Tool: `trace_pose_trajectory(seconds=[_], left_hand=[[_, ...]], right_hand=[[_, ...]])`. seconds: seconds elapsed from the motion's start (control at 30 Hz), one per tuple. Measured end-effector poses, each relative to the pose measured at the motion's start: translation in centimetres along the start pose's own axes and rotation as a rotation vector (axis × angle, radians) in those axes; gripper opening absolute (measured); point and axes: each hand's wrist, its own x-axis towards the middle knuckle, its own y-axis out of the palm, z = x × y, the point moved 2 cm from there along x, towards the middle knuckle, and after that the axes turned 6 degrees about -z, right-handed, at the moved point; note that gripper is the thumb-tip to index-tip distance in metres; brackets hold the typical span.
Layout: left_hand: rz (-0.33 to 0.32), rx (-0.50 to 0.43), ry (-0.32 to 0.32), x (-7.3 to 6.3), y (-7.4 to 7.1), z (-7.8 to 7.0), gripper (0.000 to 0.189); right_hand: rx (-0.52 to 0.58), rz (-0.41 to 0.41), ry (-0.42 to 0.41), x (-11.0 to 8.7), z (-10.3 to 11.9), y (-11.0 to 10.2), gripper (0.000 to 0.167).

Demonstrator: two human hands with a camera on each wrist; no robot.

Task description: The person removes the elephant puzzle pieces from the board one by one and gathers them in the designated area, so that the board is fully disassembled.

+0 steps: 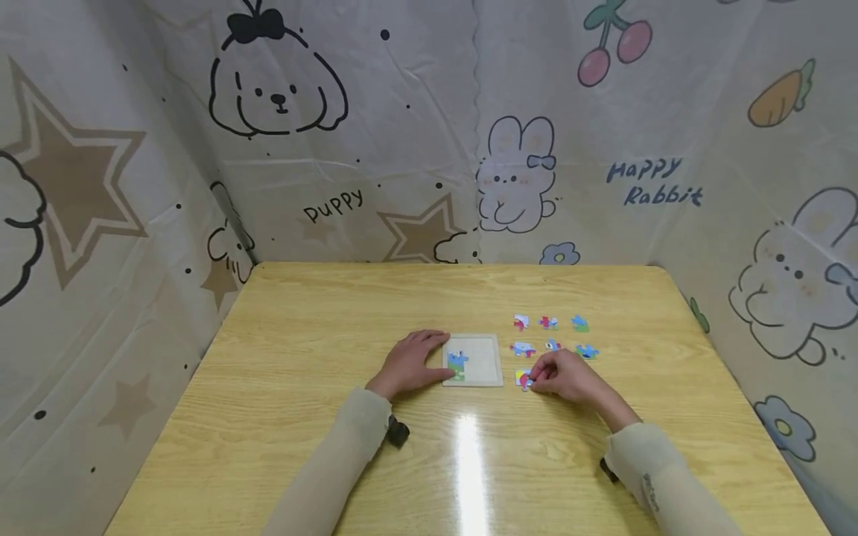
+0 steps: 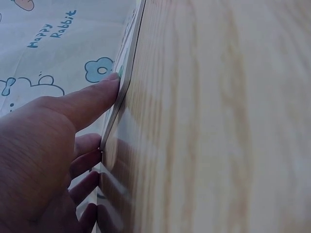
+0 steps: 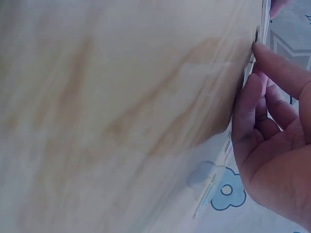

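A pale square puzzle tray (image 1: 498, 361) lies on the table, with joined blue and green puzzle pieces (image 1: 457, 365) along its left side. My left hand (image 1: 412, 362) rests at the tray's left edge, fingers near the far corner and thumb by the near one. In the left wrist view the thumb (image 2: 97, 99) touches the tray's rim. My right hand (image 1: 566, 376) pinches the right side of a yellow, red and blue puzzle piece (image 1: 521, 378), low over the table right of the tray. In the right wrist view, the index finger (image 3: 279, 68) meets a thin edge.
Several loose puzzle pieces lie in rows beyond my right hand, among them a red and white one (image 1: 520, 321), a blue and green one (image 1: 579, 323) and a dark blue one (image 1: 588, 352). A printed curtain (image 1: 402, 149) hangs behind the wooden table (image 1: 322, 313).
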Motion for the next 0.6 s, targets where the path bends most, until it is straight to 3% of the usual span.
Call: trace_pose_trajectory(seconds=[0.6], left_hand=[[0.003, 0.001, 0.001, 0.0, 0.08, 0.05, 0.077]], right_hand=[[-0.01, -0.005, 0.001, -0.17, 0.4, -0.22, 0.011]])
